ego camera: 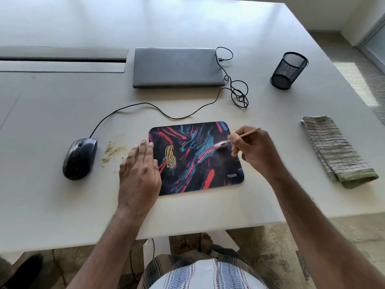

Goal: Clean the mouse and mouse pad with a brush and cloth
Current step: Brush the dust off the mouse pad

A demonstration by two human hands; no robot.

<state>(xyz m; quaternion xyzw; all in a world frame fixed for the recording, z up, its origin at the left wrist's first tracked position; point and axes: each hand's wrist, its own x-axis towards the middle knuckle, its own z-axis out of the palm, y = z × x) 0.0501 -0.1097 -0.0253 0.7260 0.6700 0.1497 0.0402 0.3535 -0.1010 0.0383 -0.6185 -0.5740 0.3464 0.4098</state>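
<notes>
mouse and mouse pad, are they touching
Apart. The head view shows the mouse lying left of the mouse pad, with bare table, scattered crumbs and the left hand between them.

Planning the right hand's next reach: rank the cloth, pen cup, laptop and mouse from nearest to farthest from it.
From the right hand:
1. Cloth, to its right.
2. Pen cup and laptop, both behind it, too close to call.
3. Mouse, far left, past the mouse pad.

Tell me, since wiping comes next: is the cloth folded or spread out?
Folded. The cloth lies as a narrow layered strip on the table, untouched.
</notes>
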